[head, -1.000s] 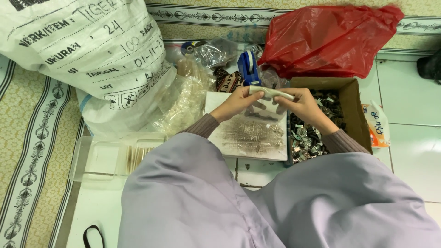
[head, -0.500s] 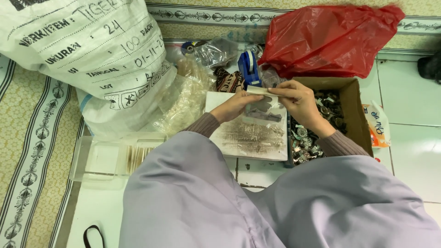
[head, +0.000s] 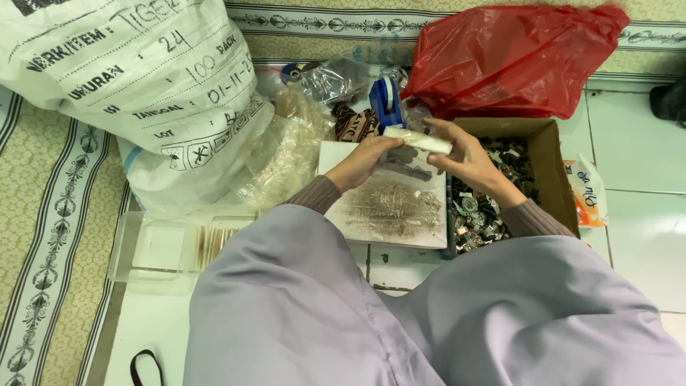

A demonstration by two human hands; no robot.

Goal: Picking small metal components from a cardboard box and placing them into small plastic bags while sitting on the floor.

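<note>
While the person sat on the floor, both hands gripped one small white packet [head: 418, 140].

The left hand [head: 368, 159] pinched its near end and the right hand [head: 461, 156] clasped its far end, above the stained white board's [head: 389, 211] far edge, just beside the blue tape dispenser [head: 386, 100] and the cardboard box [head: 547, 168] of scraps.

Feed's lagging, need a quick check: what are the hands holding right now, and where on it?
A small clear-wrapped white packet, held level above the white board. The left hand grips its left end; the right hand pinches its right end.
</note>
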